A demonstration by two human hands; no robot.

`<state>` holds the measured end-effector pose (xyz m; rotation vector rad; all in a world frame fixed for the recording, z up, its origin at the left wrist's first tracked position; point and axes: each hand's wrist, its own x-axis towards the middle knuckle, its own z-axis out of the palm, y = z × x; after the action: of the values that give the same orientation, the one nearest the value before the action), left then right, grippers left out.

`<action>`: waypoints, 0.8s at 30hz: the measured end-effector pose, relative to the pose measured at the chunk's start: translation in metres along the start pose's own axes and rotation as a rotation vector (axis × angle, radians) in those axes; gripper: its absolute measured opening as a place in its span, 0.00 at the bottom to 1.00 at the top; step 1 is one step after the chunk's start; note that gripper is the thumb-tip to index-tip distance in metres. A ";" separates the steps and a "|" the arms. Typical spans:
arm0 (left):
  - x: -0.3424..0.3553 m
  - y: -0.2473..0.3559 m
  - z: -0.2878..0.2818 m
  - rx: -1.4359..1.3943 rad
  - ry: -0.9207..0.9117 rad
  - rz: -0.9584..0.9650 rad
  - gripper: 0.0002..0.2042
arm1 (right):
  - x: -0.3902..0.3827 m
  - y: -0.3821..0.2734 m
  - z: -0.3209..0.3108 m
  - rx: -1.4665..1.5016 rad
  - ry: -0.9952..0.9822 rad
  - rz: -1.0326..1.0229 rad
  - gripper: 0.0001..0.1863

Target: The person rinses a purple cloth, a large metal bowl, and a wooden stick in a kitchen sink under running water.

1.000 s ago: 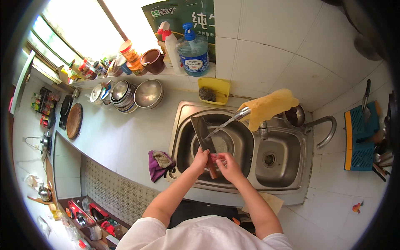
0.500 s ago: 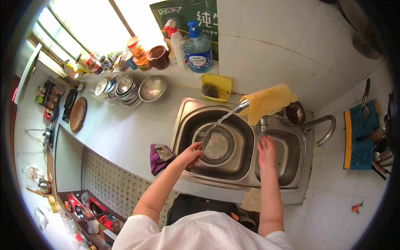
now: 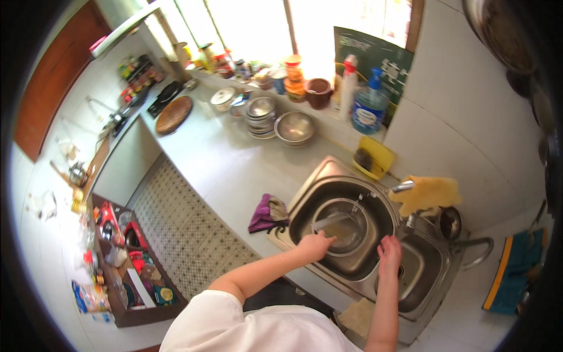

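My left hand is closed over the front edge of the left sink basin. It holds what looks like a knife, its pale, wide blade lying over a round metal bowl with water in it. The handle is hidden by my fingers. My right hand hovers by the divider between the two basins, fingers loosely bent and apart, with nothing in it. Above it stands the faucet, its spout partly covered by a yellow cloth. Only scattered drops show below the spout.
A purple cloth lies on the counter left of the sink. Behind the sink sit a yellow dish and a blue pump bottle. Stacked metal bowls and a round wooden board stand farther left.
The steady stream of water has dwindled to drops. My right hand has come away from the faucet's base toward the divider. The blade has swung flatter over the bowl, and the view has turned left.
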<state>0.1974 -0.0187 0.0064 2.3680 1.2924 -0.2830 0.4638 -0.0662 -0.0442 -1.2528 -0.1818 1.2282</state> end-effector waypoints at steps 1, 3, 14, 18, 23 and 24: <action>-0.002 0.002 0.004 0.002 0.011 -0.003 0.27 | -0.005 0.012 -0.001 -0.122 -0.097 0.093 0.13; -0.007 0.008 0.009 0.017 0.056 -0.014 0.28 | -0.020 0.038 0.003 -0.268 -0.331 0.297 0.12; -0.047 0.053 0.029 -0.067 0.298 -0.075 0.30 | -0.094 0.088 0.083 0.302 -0.295 0.672 0.22; -0.078 0.030 -0.025 -0.505 0.285 0.048 0.11 | -0.079 0.068 0.092 0.044 -0.208 0.558 0.15; -0.129 -0.043 -0.028 -0.526 0.652 -0.178 0.07 | -0.050 0.060 0.084 0.544 -0.225 0.933 0.17; -0.143 -0.062 -0.022 -0.557 0.670 -0.235 0.07 | -0.054 0.061 0.086 0.514 -0.251 0.879 0.17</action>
<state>0.0672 -0.0861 0.0623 1.8712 1.6585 0.7745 0.3461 -0.0658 -0.0325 -0.7113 0.5366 2.0208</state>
